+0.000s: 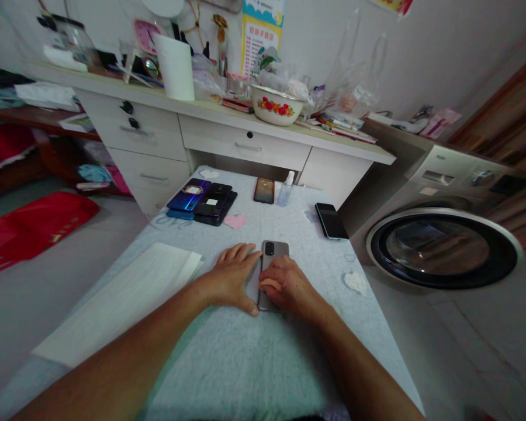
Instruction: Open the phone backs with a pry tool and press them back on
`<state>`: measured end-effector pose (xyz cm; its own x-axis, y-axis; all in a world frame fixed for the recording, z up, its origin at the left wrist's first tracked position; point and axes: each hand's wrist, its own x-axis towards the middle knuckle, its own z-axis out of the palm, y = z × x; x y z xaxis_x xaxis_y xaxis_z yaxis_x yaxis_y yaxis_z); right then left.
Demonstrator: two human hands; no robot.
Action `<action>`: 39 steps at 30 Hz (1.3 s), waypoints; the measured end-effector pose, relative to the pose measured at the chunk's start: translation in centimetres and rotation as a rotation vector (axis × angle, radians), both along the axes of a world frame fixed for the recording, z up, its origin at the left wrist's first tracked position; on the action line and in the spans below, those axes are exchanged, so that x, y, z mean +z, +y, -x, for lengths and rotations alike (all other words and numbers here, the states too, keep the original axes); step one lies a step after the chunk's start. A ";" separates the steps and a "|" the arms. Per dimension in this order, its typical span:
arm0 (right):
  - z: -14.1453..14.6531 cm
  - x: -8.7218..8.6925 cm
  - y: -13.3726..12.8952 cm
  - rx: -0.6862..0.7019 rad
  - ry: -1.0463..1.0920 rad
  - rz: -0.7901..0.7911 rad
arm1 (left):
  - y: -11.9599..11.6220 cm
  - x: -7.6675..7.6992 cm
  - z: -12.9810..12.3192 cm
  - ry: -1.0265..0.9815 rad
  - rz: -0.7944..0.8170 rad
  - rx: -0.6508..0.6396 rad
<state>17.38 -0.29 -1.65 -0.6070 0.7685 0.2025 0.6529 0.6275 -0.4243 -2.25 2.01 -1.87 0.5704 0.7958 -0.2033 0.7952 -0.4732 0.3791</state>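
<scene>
A gray phone [281, 250] is lying back-up on the cloth-covered counter [245, 362], between the two hands. The left hand [231, 282] is resting at its left edge, the fingers spreading wide and the thumb reaching the lower corner. The right hand [289, 285] is resting on its back, the fingers curling inward; I cannot tell whether they are gripping anything. Farther back, a spray bottle [284, 192] is standing beside a brown phone or case [263, 191]. Blue and black phones [204, 202] are lying grouped leftward, white paper [127, 304] nearer.
</scene>
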 end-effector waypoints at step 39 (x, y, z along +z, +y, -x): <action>-2.6 3.0 -1.5 0.159 -0.146 0.210 | 0.1 0.2 0.2 0.020 0.025 -0.022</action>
